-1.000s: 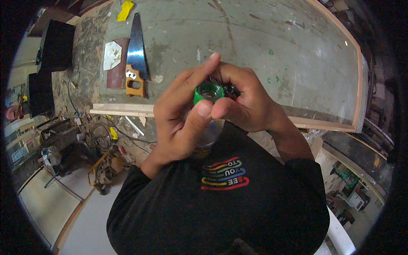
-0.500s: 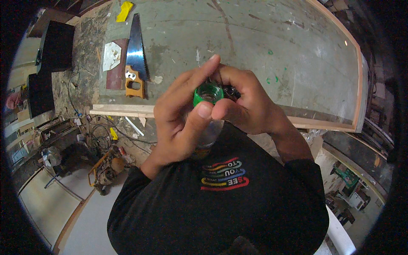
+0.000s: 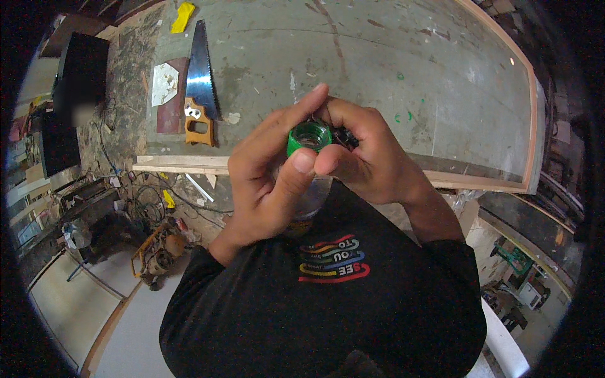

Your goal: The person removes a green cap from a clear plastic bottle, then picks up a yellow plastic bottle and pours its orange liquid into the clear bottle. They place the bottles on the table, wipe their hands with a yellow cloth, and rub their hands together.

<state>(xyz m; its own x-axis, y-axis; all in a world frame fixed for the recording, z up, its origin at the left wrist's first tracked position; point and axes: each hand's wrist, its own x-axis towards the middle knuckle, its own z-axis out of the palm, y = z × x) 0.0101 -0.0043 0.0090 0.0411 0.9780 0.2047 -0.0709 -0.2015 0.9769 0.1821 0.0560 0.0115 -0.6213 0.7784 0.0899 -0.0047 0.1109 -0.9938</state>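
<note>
The clear plastic bottle with green ring neck (image 3: 309, 140) is held before the chest, below the workbench (image 3: 441, 75). Left hand (image 3: 268, 183) wraps it firmly; right hand (image 3: 368, 160) fingers close on something dark at three o'clock of the neck. Better keep the bottle upright and steady. The wooden-handled handsaw (image 3: 200, 82) lies at ten o'clock.

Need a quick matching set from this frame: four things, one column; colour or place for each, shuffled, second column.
1. bottle cap
2. handsaw
3. left hand
4. flat yellow piece

A. lying on the workbench, wooden handle toward the near edge
B. green, pinched between fingertips
C. at the far left end of the bench, beyond the saw tip
D. wrapped around the clear bottle

Pairs: 1-B, 2-A, 3-D, 4-C
</note>
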